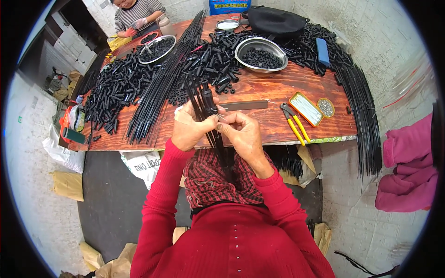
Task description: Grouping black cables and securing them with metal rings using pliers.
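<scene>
Across the near edge of the bench [273, 123], a black rod bundle [216, 141] slants lengthwise from the lap [200, 184], gripped in the left hand [191, 124], the right hand [243, 134] pinching thin wire [221, 117] at its right.

At centre, the held rods [218, 141] are coloured black. Below, red is shown by the sweater [208, 245], red-and-black plaid by the cloth [204, 185]. At right, plier handles [295, 132] are coloured yellow; at upper left, a shirt [134, 17] is striped.
</scene>
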The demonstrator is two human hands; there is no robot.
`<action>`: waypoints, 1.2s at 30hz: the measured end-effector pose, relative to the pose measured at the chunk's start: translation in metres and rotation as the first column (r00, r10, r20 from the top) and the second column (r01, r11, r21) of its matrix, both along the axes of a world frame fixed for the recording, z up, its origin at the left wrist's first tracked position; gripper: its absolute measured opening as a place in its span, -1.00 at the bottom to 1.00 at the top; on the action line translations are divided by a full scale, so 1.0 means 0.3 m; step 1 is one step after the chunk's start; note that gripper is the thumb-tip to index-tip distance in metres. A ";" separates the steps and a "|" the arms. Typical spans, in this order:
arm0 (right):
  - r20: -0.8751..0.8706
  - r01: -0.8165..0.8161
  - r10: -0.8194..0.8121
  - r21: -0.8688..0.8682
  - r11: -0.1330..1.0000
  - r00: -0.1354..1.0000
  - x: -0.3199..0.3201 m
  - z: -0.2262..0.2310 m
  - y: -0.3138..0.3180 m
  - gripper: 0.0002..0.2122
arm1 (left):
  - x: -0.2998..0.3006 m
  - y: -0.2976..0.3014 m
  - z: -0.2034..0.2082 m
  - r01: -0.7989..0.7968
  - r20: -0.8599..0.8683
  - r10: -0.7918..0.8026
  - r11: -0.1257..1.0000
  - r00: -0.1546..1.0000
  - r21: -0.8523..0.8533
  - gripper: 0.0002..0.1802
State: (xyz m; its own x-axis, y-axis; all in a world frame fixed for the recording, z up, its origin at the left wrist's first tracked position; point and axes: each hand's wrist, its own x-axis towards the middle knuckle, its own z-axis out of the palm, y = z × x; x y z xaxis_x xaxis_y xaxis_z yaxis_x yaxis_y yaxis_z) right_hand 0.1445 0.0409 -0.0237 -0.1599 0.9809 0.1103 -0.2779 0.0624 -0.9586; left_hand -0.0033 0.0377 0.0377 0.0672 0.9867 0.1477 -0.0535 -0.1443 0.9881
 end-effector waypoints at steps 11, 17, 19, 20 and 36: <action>0.151 -0.145 0.136 0.048 0.988 0.979 0.010 -0.006 -0.010 -0.76 | -0.079 0.055 -0.014 0.086 0.065 -0.084 0.996 0.994 -0.025 -0.52; 0.092 -0.221 0.221 -0.010 0.975 0.971 0.018 -0.031 -0.007 -0.79 | -0.094 0.046 -0.040 0.113 0.122 -0.108 0.993 0.987 -0.030 -0.48; 0.124 -0.227 0.228 -0.022 0.974 0.966 0.019 -0.031 -0.013 -0.79 | -0.095 0.034 -0.038 0.135 0.113 -0.130 0.990 0.985 -0.030 -0.48; 0.082 -0.188 0.186 0.015 0.982 0.979 0.012 -0.043 -0.015 -0.80 | -0.094 0.032 -0.036 0.134 0.113 -0.131 0.991 0.985 -0.024 -0.48; -0.030 -0.155 0.155 0.015 0.988 0.987 -0.006 -0.041 -0.005 -0.86 | -0.139 0.001 -0.083 0.266 0.223 -0.268 0.963 0.937 0.042 -0.35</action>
